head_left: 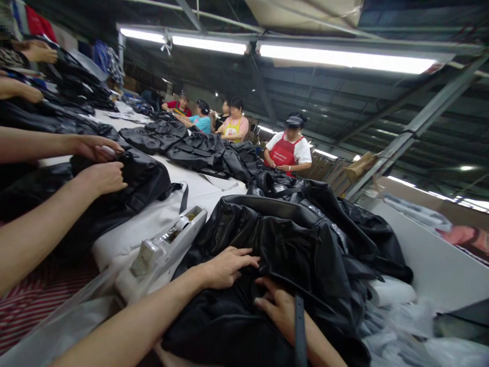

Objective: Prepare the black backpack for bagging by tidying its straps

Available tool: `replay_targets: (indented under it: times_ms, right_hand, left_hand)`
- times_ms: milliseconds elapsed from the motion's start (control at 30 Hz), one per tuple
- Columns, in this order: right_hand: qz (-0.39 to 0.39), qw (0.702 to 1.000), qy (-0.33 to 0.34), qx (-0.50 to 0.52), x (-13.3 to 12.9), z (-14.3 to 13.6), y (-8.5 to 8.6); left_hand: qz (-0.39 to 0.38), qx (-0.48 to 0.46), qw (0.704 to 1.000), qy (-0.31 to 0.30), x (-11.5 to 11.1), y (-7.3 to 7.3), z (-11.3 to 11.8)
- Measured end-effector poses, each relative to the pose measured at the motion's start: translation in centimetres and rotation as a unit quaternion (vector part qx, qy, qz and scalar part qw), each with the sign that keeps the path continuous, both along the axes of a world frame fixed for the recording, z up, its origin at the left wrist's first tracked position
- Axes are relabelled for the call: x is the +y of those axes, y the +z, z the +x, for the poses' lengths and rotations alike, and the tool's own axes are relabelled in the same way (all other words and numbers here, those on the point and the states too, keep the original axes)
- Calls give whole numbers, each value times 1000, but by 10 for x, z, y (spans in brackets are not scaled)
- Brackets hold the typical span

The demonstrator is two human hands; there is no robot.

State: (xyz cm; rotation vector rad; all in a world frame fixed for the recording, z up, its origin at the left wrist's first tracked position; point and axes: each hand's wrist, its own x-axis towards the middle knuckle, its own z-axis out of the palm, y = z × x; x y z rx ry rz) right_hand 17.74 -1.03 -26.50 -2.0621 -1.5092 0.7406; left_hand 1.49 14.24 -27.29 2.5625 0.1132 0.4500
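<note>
In front of me lies a large black leather-look bag (301, 244), its soft panels folded and bunched. My left hand (229, 266) rests on it from above, fingers stretched out along a fold. Just right of that, my right hand (277, 306) reaches in at the fold with thumb and forefinger apart; its other fingers are partly hidden. A black strap (299, 326) with punched holes hangs across the right wrist. Left of the bag stands a pale tape dispenser (168, 250), touched by neither hand.
At the left, another person's hands (101, 176) work on a black bag (141, 178). More black bags (198, 148) run along the white table (183, 173). Clear plastic bags (405, 326) and a white roll (391, 291) lie at right. Several people, one in a red apron (286, 153), stand beyond.
</note>
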Motion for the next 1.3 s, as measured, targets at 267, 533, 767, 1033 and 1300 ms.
replay_targets:
  times_ms: [267, 533, 767, 1033, 1300]
  right_hand:
    - [14, 999, -39, -10, 4, -11, 15]
    - [-104, 990, -64, 73, 17, -9, 22]
    - [-119, 975, -132, 136, 17, -1, 9]
    - [-81, 977, -187, 67, 22, -14, 6]
    - [-74, 992, -81, -62, 35, -20, 11]
  left_hand:
    - [-23, -14, 1000, 0, 0, -1, 0]
    - [-42, -16, 999, -2, 5, -6, 1]
    - [-54, -36, 998, -21, 8, -10, 2]
    - [-61, -49, 997, -22, 11, -15, 4]
    - [-68, -47, 997, -2, 18, -24, 5]
